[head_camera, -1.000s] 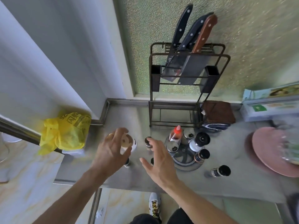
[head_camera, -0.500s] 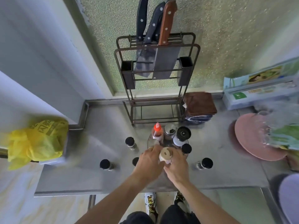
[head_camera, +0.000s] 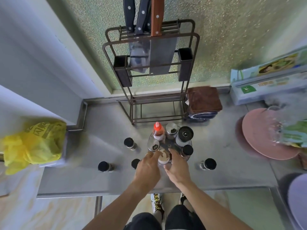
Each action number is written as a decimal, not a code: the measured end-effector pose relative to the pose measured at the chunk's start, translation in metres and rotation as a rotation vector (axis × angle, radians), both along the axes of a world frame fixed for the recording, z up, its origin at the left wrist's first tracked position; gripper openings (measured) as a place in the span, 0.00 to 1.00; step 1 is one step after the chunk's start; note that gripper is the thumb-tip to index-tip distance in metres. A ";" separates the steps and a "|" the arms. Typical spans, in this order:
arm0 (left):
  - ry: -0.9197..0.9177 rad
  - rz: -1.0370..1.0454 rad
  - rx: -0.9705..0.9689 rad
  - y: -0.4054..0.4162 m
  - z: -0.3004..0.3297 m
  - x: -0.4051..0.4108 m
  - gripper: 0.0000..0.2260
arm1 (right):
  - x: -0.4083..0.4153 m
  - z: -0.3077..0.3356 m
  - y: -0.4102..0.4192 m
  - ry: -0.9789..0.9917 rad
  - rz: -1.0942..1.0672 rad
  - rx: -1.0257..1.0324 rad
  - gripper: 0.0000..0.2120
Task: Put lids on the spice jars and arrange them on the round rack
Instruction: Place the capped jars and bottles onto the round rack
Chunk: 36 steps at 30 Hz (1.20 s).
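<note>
Steel table point(head_camera: 106, 183), frame centre: round rack point(head_camera: 172, 146) part-filled. Left hand point(head_camera: 147, 170) and right hand point(head_camera: 177, 168), grip clamped on beige-topped spice jar point(head_camera: 163, 157) at rack's lower edge. Four black-lidded jars point(head_camera: 103, 166) loose. Risk: crowded slot, neighbour shaker point(head_camera: 153, 145) toppling.

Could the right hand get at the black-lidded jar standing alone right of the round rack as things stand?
Probably yes. That black-lidded jar stands by itself on bare counter, nothing between it and the right hand. But both hands now hold the open jar at the round rack, so the right hand must let go first.
</note>
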<state>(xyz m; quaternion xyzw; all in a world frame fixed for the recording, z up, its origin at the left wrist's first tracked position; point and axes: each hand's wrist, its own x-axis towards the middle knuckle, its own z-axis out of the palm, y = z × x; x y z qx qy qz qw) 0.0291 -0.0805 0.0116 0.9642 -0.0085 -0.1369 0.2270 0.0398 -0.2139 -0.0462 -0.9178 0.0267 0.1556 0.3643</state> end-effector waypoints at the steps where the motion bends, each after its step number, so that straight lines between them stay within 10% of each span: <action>1: -0.021 -0.001 0.005 -0.003 0.003 0.001 0.26 | -0.002 0.004 -0.004 -0.019 -0.004 -0.025 0.27; 7: -0.085 -0.189 -0.057 -0.049 0.017 0.000 0.20 | -0.021 0.038 -0.056 -0.239 -0.163 -0.177 0.11; 12: -0.024 -0.418 -0.139 -0.095 0.006 -0.008 0.22 | -0.026 0.039 -0.103 -0.209 -0.262 -0.411 0.20; 18: 0.209 -0.332 -0.175 -0.121 -0.002 -0.012 0.22 | -0.023 0.014 -0.113 -0.109 -0.168 -0.395 0.21; 36: -0.032 0.049 -0.303 -0.033 0.006 -0.031 0.25 | -0.021 0.040 -0.014 -0.311 0.019 -0.238 0.21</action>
